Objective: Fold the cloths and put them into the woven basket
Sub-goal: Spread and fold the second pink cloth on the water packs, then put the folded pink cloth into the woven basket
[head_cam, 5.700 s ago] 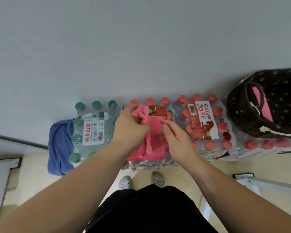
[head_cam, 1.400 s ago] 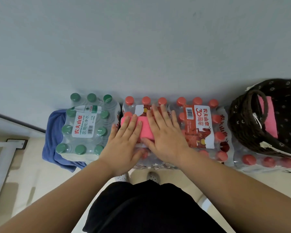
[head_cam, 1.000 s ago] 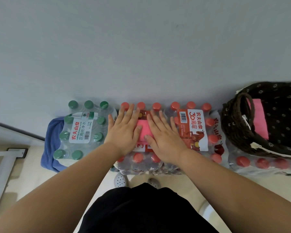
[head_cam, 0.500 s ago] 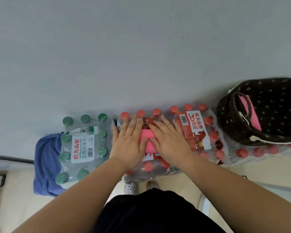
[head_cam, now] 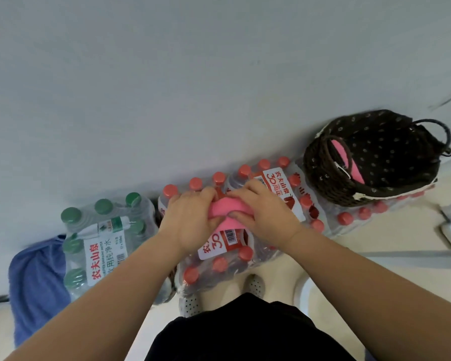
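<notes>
My left hand (head_cam: 190, 220) and right hand (head_cam: 261, 209) grip folded pink cloth (head_cam: 227, 208); loose hold during carry to woven basket (head_cam: 370, 162) may unfold it.

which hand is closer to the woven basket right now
Right. The right hand grips the pink cloth on the side toward the woven basket; the left hand grips the cloth's other side, farther from the basket.

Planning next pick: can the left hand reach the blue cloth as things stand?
Likely yes once freed: blue cloth lies exposed left of the green-cap pack; left hand now grips the pink cloth.
</notes>
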